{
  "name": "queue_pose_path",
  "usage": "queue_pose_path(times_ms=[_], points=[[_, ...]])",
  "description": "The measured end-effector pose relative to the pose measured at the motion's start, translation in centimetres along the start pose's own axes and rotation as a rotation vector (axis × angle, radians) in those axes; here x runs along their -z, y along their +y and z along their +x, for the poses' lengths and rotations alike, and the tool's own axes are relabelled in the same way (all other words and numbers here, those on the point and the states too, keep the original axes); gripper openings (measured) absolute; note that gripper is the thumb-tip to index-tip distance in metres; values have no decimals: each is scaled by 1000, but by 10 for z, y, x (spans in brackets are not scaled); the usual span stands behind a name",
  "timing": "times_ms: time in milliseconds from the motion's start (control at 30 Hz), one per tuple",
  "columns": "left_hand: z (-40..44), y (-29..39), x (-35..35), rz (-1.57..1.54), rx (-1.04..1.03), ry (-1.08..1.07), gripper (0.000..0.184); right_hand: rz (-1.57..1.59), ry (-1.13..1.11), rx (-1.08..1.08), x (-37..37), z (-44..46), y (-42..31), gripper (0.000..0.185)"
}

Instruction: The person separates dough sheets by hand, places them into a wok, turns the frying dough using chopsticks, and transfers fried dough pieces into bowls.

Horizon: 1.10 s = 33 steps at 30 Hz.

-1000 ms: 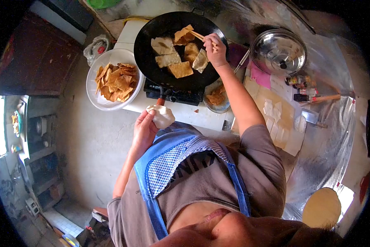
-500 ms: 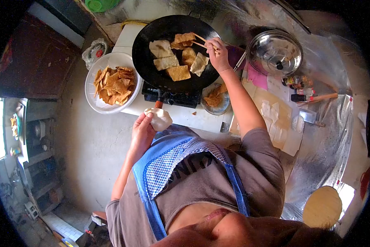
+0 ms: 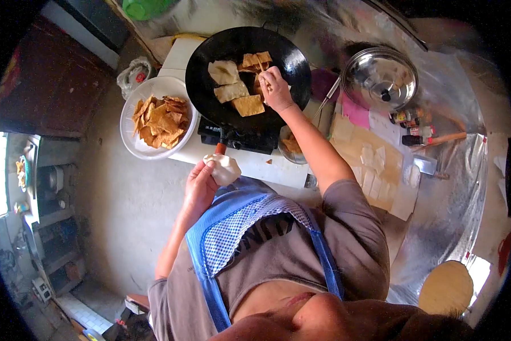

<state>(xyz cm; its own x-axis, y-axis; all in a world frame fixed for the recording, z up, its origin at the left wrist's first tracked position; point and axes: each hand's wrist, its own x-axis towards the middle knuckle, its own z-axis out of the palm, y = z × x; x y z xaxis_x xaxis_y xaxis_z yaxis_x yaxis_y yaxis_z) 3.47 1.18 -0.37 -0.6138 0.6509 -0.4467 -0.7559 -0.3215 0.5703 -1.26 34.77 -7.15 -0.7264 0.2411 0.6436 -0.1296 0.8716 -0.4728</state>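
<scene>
My left hand pinches a soft white piece of dough in front of the apron. Over the right part of a black wok, my right hand is closed round chopsticks, whose tips are at browned pieces near the back. Two paler flat pieces lie to the left in the wok, and a golden one lies nearest me. My right hand partly covers other pieces. Left of the wok, a white basket holds several brown fried pieces.
Under the wok is a black stove. A bowl stands to its right. Farther right are a shiny metal lid, small bottles, a cleaver and a board with pale dough pieces.
My right hand has moved left over the wok with the chopsticks, now covering the right-hand pieces. My left hand still holds the dough in nearly the same place.
</scene>
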Motion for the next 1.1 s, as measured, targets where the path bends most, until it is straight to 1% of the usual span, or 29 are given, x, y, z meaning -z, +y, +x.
queue_pose_path(times_ms=[167,267,333,400,433,467,533,600,667,700,733,800,833,967,1033,1100], points=[[-3,2,5,-2,-20,-12,26,2,-7,6,11,14,14,8],[-3,2,7,-6,-29,-15,25,-42,-16,-18,15,24,24,13],[-2,0,8,-26,-35,-16,24,-9,21,-37,21,32,29,16],[-2,1,8,-25,-35,-13,24,15,31,-169,25,32,50,18],[-2,1,8,-31,-35,-12,24,238,63,-311,40,36,34,20],[-2,1,9,-39,-33,-11,24,268,134,-348,53,42,20,23],[-1,-1,9,-39,-23,-14,23,221,216,-414,75,45,19,26],[-1,-2,7,-37,-11,-18,23,462,446,-557,87,43,22,30],[0,-2,4,-46,7,2,25,710,564,-650,99,36,37,30],[-1,-1,1,-46,15,0,25,776,649,-731,103,32,39,30],[-2,-1,-3,-33,12,-12,26,770,654,-735,107,28,41,30],[-2,-2,-6,-16,18,-26,26,888,762,-888,116,18,43,31],[-1,-3,-6,-11,19,-41,27,962,778,-895,118,12,43,25],[-2,-7,-9,24,23,-39,29,1042,803,-938,127,-9,41,26],[-3,-8,-10,24,26,-45,30,1116,893,-1020,131,-15,45,27],[-4,-10,-11,24,29,-49,31,1135,886,-1025,134,-25,47,27]])
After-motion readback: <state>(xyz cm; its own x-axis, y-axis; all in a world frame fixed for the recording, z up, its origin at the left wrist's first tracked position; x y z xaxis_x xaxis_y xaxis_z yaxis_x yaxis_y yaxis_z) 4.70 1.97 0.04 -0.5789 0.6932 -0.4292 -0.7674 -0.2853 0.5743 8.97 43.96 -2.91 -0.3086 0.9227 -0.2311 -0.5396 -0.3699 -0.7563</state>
